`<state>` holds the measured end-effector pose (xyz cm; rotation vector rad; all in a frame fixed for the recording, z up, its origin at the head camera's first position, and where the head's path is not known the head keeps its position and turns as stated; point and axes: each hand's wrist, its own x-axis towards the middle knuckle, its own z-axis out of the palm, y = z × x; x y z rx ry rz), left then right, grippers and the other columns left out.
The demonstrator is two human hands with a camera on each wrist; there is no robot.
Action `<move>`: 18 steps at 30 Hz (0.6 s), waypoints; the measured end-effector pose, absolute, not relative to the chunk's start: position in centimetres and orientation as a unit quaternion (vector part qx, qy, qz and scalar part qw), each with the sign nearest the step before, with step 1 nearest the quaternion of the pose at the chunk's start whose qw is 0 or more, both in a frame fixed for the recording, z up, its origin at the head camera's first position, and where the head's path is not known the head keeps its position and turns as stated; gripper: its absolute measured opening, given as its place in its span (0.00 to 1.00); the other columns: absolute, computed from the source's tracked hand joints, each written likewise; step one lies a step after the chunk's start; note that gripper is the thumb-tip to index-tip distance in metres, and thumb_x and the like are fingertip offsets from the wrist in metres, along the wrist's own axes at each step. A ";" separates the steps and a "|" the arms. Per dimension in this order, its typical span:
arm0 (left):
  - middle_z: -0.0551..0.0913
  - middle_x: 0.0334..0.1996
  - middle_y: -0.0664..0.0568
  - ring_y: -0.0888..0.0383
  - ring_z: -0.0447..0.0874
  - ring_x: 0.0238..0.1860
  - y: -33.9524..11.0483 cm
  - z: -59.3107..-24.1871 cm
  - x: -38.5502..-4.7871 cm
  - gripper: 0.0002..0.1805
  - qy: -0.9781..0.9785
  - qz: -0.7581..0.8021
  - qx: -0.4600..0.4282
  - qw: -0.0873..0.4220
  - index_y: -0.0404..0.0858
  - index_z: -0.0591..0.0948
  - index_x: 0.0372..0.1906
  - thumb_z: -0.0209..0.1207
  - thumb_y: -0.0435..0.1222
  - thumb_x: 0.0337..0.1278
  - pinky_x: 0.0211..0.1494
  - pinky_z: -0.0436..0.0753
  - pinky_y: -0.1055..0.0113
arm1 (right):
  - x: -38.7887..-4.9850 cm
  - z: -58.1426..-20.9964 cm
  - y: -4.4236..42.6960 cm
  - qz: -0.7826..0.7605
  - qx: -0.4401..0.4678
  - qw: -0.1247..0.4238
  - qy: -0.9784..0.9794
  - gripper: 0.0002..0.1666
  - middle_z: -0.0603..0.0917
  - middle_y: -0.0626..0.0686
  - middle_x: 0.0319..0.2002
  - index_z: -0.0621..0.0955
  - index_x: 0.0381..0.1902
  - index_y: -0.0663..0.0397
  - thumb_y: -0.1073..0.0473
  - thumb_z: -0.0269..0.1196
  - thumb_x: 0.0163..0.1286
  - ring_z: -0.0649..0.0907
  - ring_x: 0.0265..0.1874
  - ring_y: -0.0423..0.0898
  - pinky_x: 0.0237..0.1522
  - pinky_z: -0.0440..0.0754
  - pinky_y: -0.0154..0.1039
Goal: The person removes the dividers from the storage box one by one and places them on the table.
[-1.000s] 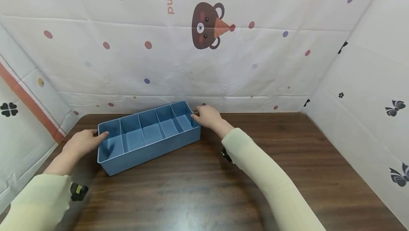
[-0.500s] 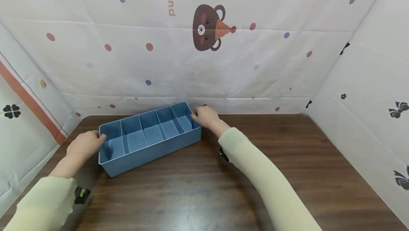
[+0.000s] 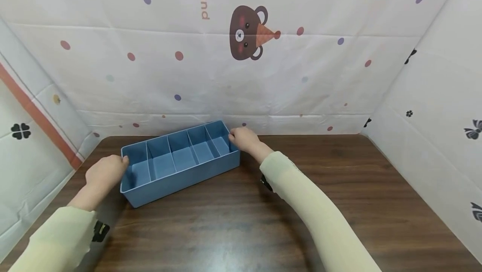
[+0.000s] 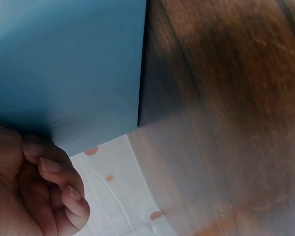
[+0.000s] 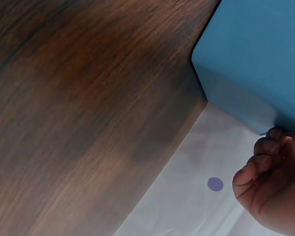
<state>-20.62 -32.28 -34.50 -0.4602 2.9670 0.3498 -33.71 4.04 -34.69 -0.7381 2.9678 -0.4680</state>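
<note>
A blue storage box [image 3: 184, 178] divided into several compartments sits at a slant on the brown table, its right end farther back. My left hand [image 3: 105, 173] grips the rim of its left end, with the thumb over the edge. At the opposite end my right hand [image 3: 246, 139] pinches the rim, thumb on the inner side. In the left wrist view the fingers [image 4: 54, 169] curl beside the box wall [image 4: 73, 69]. The right wrist view has curled fingers [image 5: 258, 169] just under the box's edge. No contents show in the compartments.
The wood-grain table [image 3: 226, 221] runs back to a white patterned cloth wall [image 3: 301, 96]. Similar cloth stands along the left side [image 3: 22, 159] and right side [image 3: 433, 146]. The box's far right corner is close to the back wall.
The left thumb and fingers have closed in on the box's left rim, and the right hand's grip has tightened slightly. The box has hardly moved; the head view shifts a little.
</note>
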 end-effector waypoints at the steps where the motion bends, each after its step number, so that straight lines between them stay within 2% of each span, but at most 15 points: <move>1: 0.81 0.40 0.26 0.38 0.80 0.38 -32.2 -34.5 -20.7 0.30 0.980 0.115 -0.153 0.060 0.23 0.80 0.45 0.34 0.43 0.81 0.32 0.79 0.48 | -33.6 -34.7 4.1 -0.153 -0.239 0.027 0.959 0.21 0.67 0.47 0.21 0.69 0.24 0.49 0.57 0.50 0.83 0.69 0.23 0.44 0.31 0.66 0.36; 3: 0.81 0.44 0.23 0.37 0.81 0.39 -32.1 -34.6 -20.8 0.30 0.980 0.112 -0.154 0.059 0.22 0.80 0.47 0.34 0.43 0.81 0.33 0.80 0.46 | -33.5 -34.6 4.2 -0.157 -0.237 0.033 0.958 0.21 0.67 0.48 0.21 0.69 0.24 0.50 0.57 0.50 0.83 0.69 0.24 0.44 0.31 0.66 0.36; 5: 0.81 0.43 0.23 0.37 0.81 0.39 -32.1 -34.6 -20.9 0.30 0.980 0.111 -0.153 0.061 0.22 0.79 0.48 0.34 0.43 0.81 0.33 0.80 0.46 | -33.5 -34.6 4.3 -0.161 -0.233 0.034 0.958 0.21 0.67 0.48 0.21 0.68 0.24 0.50 0.58 0.50 0.83 0.69 0.24 0.44 0.31 0.66 0.36; 9: 0.81 0.38 0.26 0.39 0.80 0.37 -32.0 -34.5 -21.2 0.30 0.980 0.113 -0.152 0.068 0.21 0.79 0.47 0.33 0.43 0.82 0.33 0.80 0.47 | -33.4 -34.5 4.5 -0.161 -0.228 0.036 0.960 0.22 0.67 0.48 0.21 0.68 0.23 0.50 0.58 0.51 0.83 0.69 0.23 0.44 0.31 0.65 0.36; 14: 0.81 0.37 0.27 0.39 0.80 0.38 -31.7 -34.4 -21.3 0.30 0.980 0.113 -0.150 0.067 0.20 0.78 0.49 0.34 0.43 0.81 0.34 0.80 0.46 | -33.1 -34.4 4.8 -0.163 -0.223 0.041 0.960 0.23 0.66 0.48 0.20 0.67 0.22 0.49 0.58 0.50 0.83 0.68 0.23 0.44 0.31 0.65 0.36; 18: 0.80 0.30 0.33 0.41 0.79 0.36 -31.5 -34.5 -21.4 0.31 0.981 0.116 -0.144 0.067 0.22 0.80 0.45 0.33 0.43 0.81 0.33 0.79 0.47 | -32.9 -34.3 5.1 -0.164 -0.216 0.044 0.962 0.23 0.67 0.48 0.20 0.68 0.22 0.50 0.58 0.51 0.83 0.69 0.23 0.44 0.31 0.66 0.36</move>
